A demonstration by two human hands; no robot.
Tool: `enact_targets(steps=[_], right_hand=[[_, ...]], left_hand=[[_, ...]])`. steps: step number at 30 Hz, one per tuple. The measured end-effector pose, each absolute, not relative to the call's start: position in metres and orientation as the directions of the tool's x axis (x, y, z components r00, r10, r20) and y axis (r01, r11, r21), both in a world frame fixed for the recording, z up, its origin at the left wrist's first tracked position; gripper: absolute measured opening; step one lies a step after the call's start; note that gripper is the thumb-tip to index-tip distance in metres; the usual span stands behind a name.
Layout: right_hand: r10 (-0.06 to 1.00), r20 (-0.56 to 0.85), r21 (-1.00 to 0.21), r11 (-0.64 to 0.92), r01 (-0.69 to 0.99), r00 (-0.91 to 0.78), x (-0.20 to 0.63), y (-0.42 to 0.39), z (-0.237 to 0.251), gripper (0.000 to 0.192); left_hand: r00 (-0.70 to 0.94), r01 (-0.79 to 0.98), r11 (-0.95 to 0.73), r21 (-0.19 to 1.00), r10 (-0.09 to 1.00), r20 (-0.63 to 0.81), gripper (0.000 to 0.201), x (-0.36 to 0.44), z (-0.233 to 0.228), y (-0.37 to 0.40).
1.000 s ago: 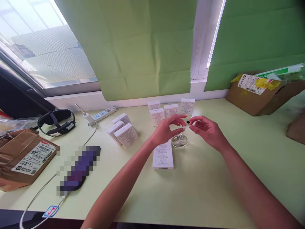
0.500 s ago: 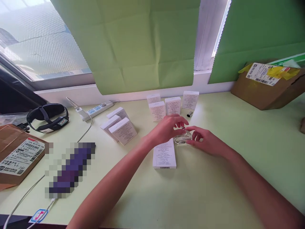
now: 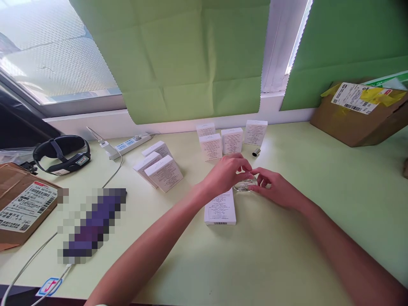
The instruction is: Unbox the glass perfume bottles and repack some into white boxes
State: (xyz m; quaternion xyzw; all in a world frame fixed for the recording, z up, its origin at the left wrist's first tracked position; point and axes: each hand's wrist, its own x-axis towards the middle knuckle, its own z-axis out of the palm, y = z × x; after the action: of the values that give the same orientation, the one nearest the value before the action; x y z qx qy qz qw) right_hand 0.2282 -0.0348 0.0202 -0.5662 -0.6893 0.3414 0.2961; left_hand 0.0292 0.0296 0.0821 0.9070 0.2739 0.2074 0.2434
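Observation:
A clear, rounded glass perfume bottle (image 3: 245, 185) lies on the table beyond a white printed box (image 3: 220, 210) lying flat. My right hand (image 3: 269, 185) grips the bottle's right side between thumb and fingers. My left hand (image 3: 230, 172) is bent over the bottle's top end, thumb and fingertips closed there; the fingers hide the bottle's neck. A small shiny silver cap (image 3: 256, 152) lies on its side behind the hands.
Several white boxes (image 3: 232, 140) stand upright behind my hands, and more lean together (image 3: 164, 173) at the left. Further left are a power strip (image 3: 132, 144), a black headset (image 3: 63, 156), a blurred phone (image 3: 95, 223) and a carton (image 3: 28, 208). Another carton (image 3: 360, 121) stands back right.
My left hand's fingers have closed in and lowered onto the top of the bottle. The right hand keeps its hold. The view has shifted slightly.

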Motion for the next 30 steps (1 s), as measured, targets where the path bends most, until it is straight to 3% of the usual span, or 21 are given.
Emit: enact_targets(steps=[4,11,16,25,30], right_hand=[[0.977,0.084,-0.806,0.181,0.563,-0.194,0.225,-0.035,0.016,0.039],[0.924,0.307,-0.729,0.383,0.568,-0.229,0.225,-0.036,0.006,0.043],[0.884,0.315,-0.696,0.462,0.549,-0.345,0.223,-0.036,0.013,0.041],[0.892,0.308,-0.729,0.445,0.52,-0.33,0.22,-0.035,0.012,0.044],[0.894,0.314,-0.73,0.442,0.52,-0.319,0.219,-0.034,0.012,0.043]], left_hand=[[0.741,0.413,-0.719,0.559,0.622,0.252,0.019,0.031,0.079,0.03],[0.682,0.403,-0.595,0.696,0.702,0.205,0.021,0.03,0.076,0.037],[0.665,0.413,-0.54,0.733,0.729,0.162,0.018,0.029,0.076,0.039],[0.763,0.453,-0.642,0.619,0.638,0.104,0.024,0.013,0.089,0.049],[0.763,0.442,-0.68,0.585,0.627,0.153,0.017,0.007,0.095,0.053]])
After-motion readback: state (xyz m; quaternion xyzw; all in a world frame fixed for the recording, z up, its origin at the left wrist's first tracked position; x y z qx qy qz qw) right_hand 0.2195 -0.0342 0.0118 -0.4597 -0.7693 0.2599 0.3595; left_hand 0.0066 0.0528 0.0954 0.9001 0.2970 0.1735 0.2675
